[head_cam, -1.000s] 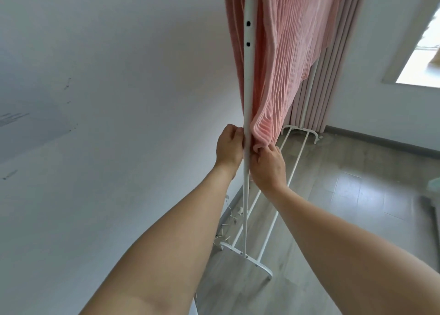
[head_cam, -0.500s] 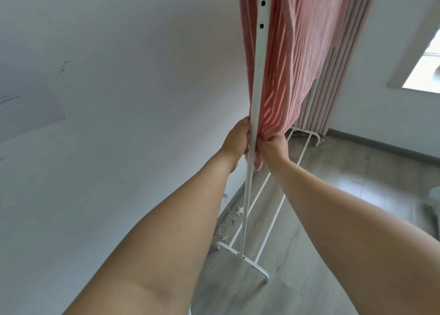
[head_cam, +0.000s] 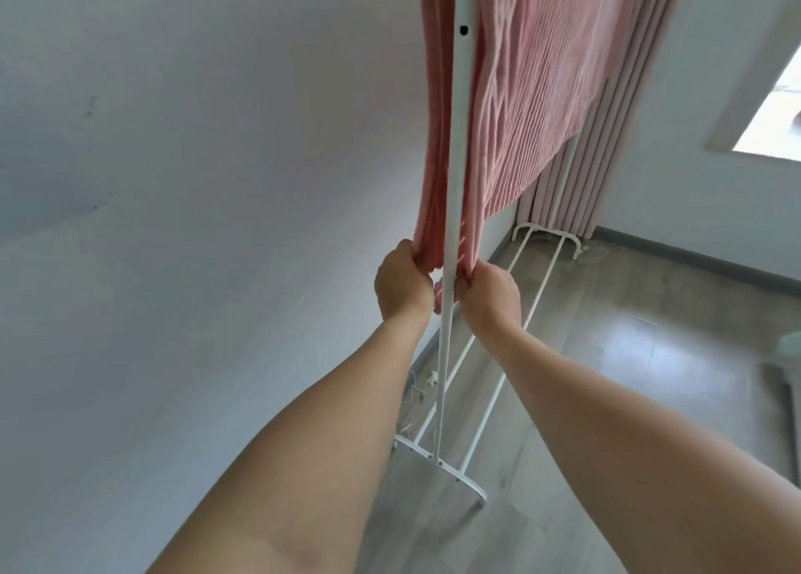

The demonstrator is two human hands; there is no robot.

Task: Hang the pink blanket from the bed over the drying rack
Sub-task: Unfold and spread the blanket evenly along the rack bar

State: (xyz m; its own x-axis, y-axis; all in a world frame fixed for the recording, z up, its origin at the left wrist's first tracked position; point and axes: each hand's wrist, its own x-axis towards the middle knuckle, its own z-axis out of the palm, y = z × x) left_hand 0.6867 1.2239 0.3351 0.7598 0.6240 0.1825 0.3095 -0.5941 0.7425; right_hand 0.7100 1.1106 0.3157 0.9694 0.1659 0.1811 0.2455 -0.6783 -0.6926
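The pink ribbed blanket [head_cam: 537, 96] hangs down over the white drying rack, on both sides of its near upright post [head_cam: 457, 161]. My left hand [head_cam: 403, 283] grips the blanket's lower corner left of the post. My right hand [head_cam: 492, 296] grips the lower corner on the post's right side. Both hands are at about the same height, close together with the post between them. The rack's top bar is out of view.
The rack's white base rails [head_cam: 481, 400] run along the wood floor beside the white wall [head_cam: 195, 226]. Pink curtains [head_cam: 607, 161] hang behind the far end of the rack. A window [head_cam: 771, 118] is at the right.
My hands have moved apart a little, each with a blanket corner on its own side of the post. The view has tilted slightly.
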